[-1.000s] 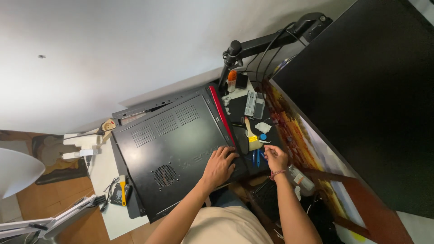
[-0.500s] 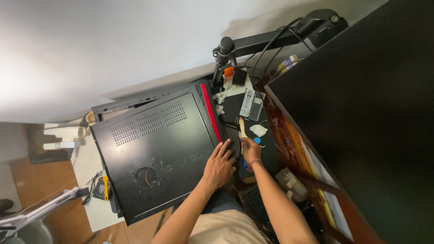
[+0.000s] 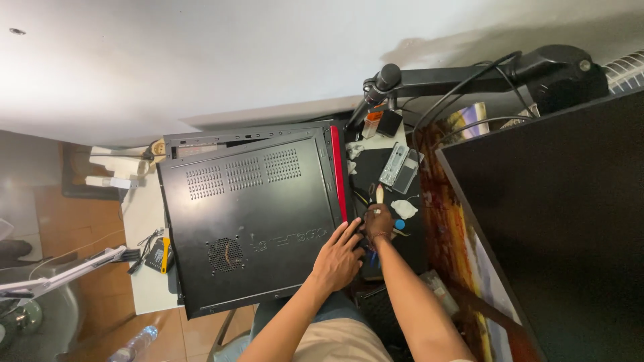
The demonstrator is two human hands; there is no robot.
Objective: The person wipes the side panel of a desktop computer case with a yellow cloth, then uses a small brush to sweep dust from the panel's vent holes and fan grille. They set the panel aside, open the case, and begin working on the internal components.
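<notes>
A black computer case (image 3: 248,214) lies on its side on the desk, with a red strip (image 3: 337,171) along its right edge. My left hand (image 3: 337,258) rests flat on the case's side panel near that edge, fingers spread. My right hand (image 3: 377,221) is just beside it, closed around a pale-handled tool (image 3: 379,196) that points away from me over a black mat (image 3: 382,201).
On the mat lie a clear plastic box (image 3: 398,167), a white scrap (image 3: 404,208) and a small blue piece (image 3: 400,224). A large dark monitor (image 3: 557,228) on a black arm (image 3: 463,77) fills the right. Small tools (image 3: 161,255) lie left of the case.
My right hand has moved left toward the case edge, now next to my left hand. The view has swung, so the case sits more to the centre.
</notes>
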